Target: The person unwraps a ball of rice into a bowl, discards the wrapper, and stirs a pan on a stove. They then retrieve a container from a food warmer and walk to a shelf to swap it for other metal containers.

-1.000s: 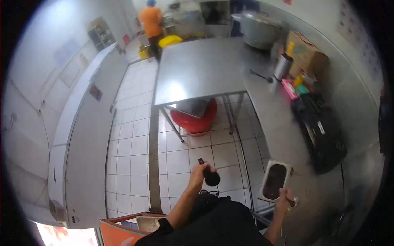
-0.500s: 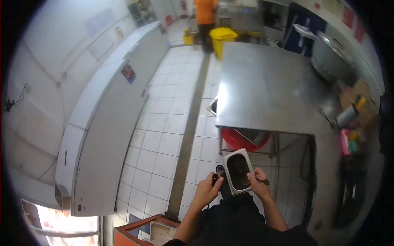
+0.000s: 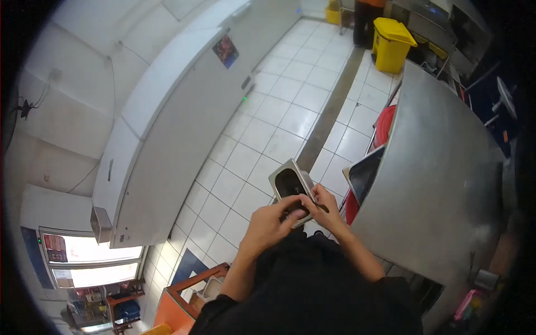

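I hold a small rectangular steel pan (image 3: 286, 180) with dark contents in front of my body, above the tiled floor. My right hand (image 3: 325, 209) grips its near right edge, and a thin dark handle shows between those fingers. My left hand (image 3: 272, 221) is curled around a small dark utensil (image 3: 296, 210) and presses against the pan's near edge, touching my right hand. My black sleeves and torso fill the lower middle of the view.
A large steel table (image 3: 441, 184) stands close on my right, with a red tub (image 3: 384, 120) and a steel container beneath it. A long white cabinet (image 3: 167, 128) runs along the left. A yellow bin (image 3: 389, 42) and a person in orange (image 3: 368, 12) are far ahead. An orange crate (image 3: 187, 296) sits low left.
My right hand lifted the pan off the steel counter and brought it in front of me. My left hand with the dark utensil moved in against it. My view swung left.
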Demonstrator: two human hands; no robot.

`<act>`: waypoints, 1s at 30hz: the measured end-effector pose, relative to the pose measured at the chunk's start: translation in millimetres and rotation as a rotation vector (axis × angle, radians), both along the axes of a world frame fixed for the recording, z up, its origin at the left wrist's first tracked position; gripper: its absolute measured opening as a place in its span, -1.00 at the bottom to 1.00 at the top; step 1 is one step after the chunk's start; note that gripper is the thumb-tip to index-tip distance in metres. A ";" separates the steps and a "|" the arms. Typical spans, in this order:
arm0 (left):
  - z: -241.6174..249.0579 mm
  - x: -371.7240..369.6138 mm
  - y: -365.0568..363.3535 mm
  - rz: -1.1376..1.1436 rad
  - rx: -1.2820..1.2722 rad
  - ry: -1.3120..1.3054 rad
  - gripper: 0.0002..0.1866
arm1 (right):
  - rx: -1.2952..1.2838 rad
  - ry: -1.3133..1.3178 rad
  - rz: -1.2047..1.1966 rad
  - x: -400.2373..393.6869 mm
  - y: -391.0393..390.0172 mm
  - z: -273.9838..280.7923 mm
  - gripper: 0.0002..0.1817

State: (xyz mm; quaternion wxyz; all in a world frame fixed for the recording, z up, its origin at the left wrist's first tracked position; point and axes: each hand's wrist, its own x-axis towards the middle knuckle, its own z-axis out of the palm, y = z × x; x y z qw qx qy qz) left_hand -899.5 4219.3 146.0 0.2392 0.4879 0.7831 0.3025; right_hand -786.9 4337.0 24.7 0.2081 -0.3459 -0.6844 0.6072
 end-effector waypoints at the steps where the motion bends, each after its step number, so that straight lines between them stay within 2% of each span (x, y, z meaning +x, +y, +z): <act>1: -1.0 -12.6 22.5 -0.104 0.021 0.011 -0.64 | 0.044 -0.061 0.016 -18.7 19.0 0.4 -0.61; 5: -23.9 -70.7 121.7 -0.360 -0.083 0.359 -0.62 | 0.071 -0.111 0.004 -91.6 92.7 -12.4 -0.63; 8: -51.6 -133.4 188.9 -0.541 0.016 0.304 -0.65 | 0.087 -0.067 -0.005 -128.3 143.6 -25.5 -0.66; 10: -52.2 -176.7 235.9 -0.491 0.057 0.322 -0.71 | 0.155 0.034 -0.036 -154.3 179.8 -31.1 -0.65; 11: -52.5 -197.5 256.7 -0.481 0.065 0.327 -0.73 | 0.071 -0.022 -0.072 -164.1 195.9 -52.6 -0.67; 14: -36.3 -256.5 326.2 -0.242 0.192 0.195 -0.84 | -0.422 0.179 -0.241 -188.9 249.2 -26.1 -0.75; 15: -38.3 -274.7 351.3 -0.257 0.194 0.139 -0.86 | -0.448 0.224 -0.312 -196.8 270.2 -23.4 -0.77; 17: -43.8 -308.6 400.4 -0.254 0.202 0.035 -0.90 | -0.417 0.258 -0.467 -212.1 312.9 -40.9 -0.78; 21: -52.8 -358.9 499.7 -0.401 0.306 0.015 -0.92 | -0.332 0.419 -0.666 -259.4 417.8 -50.8 -0.81; 24: -41.2 -382.7 586.4 -0.376 0.326 0.064 -0.91 | -0.311 0.429 -0.634 -289.7 517.9 -54.0 -0.81; 27: -29.5 -405.8 674.9 -0.336 0.448 0.300 -0.90 | -0.327 0.425 -0.569 -323.7 611.4 -35.0 -0.81; 30: -32.8 -422.5 740.9 -0.407 0.457 0.434 -0.88 | -0.270 0.491 -0.547 -357.7 691.3 -15.4 -0.80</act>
